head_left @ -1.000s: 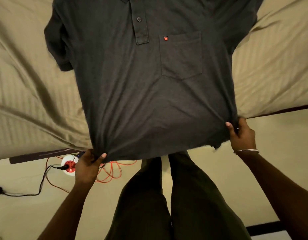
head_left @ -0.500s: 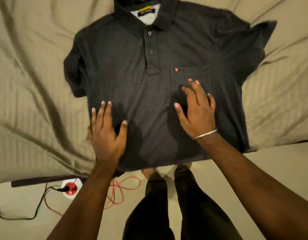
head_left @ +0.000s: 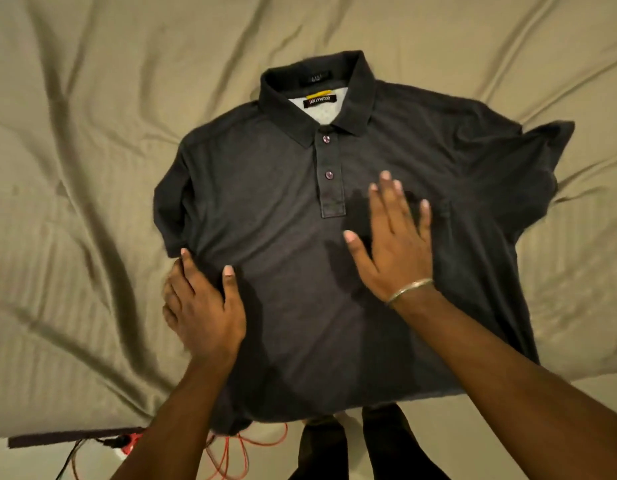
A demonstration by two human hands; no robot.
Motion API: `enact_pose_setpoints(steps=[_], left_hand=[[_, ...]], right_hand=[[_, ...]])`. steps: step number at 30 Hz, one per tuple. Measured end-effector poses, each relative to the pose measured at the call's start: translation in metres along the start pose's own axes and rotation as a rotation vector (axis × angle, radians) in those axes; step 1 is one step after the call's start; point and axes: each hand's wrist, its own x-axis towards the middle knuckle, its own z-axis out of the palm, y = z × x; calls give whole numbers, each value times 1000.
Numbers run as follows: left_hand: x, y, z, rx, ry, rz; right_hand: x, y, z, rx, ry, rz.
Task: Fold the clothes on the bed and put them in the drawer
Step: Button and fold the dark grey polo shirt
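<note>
So this looks like the flatten-it-out stage, before any actual fold happens. The dark grey polo shirt [head_left: 283,209] lies face up on the bed [head_left: 75,168], collar at the far end, hem hanging a bit over the near edge. No drawer in sight, so I'd say the task is early.

Nearest first: down on the floor by the near-left corner there's an orange cable [head_left: 244,448] and some kind of red-and-white socket thing, partly hidden.

The left hand [head_left: 203,306] sits at the shirt's left side seam, just under the left sleeve [head_left: 172,209]. Thumb lies on top of the fabric, fingers spread along the edge. Can't tell for sure if any of them are tucked under it.

The right hand [head_left: 393,244] is flat and wide, fingers straight and spread, palm pressing the chest just right of the button placket [head_left: 329,178]. It holds nothing. There's a thin bangle [head_left: 409,289] on that wrist.

Farther out, the right sleeve [head_left: 535,168] is bunched and wrinkled. My guess is that needs smoothing next, then the sides get folded inward.
</note>
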Motion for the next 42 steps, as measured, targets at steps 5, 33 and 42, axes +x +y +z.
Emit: enact_pose_setpoints(steps=[5,33,42], left_hand=[[52,30,-9,-99,106,-195],[134,-13,-134,-812,-370,-69],[85,76,-156,-919,-521,-100]], right_hand=[[58,-40,33,-44,-129,26],[59,-29,71,-93,-96,58],[60,-25,70,-24,-112,33]])
